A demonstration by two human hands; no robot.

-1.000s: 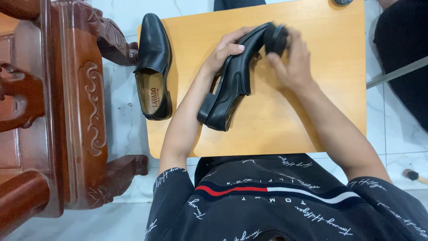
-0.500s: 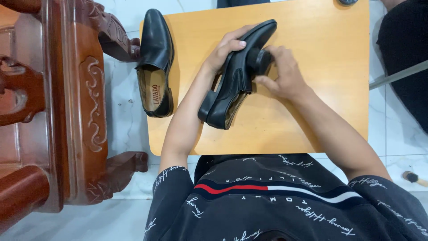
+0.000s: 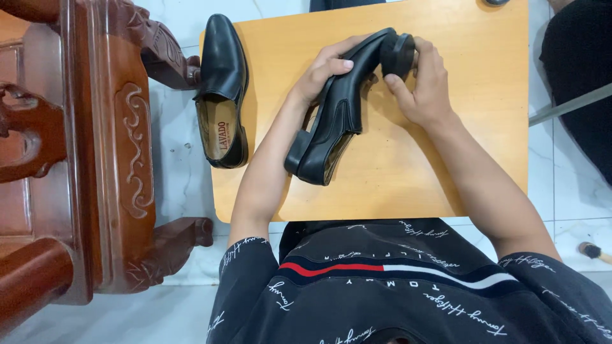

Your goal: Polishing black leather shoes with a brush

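Observation:
A black leather shoe (image 3: 338, 127) lies tilted on its side on a small light wooden table (image 3: 446, 172), heel toward me and toe pointing away. My left hand (image 3: 325, 70) grips its upper near the middle. My right hand (image 3: 424, 83) presses a dark round pad (image 3: 398, 54) against the toe of that shoe. The matching second black shoe (image 3: 223, 95) stands upright at the table's left edge, its tan insole showing, and neither hand touches it.
A carved dark red wooden chair (image 3: 76, 159) stands close on the left over white floor tiles. A small brush handle (image 3: 593, 251) lies on the floor at the right. A dark shape (image 3: 580, 64) fills the upper right corner.
My right hand slid with the pad from the toe down toward the shoe's middle, then back up to the toe. The left hand kept its grip; the shoe shifted slightly.

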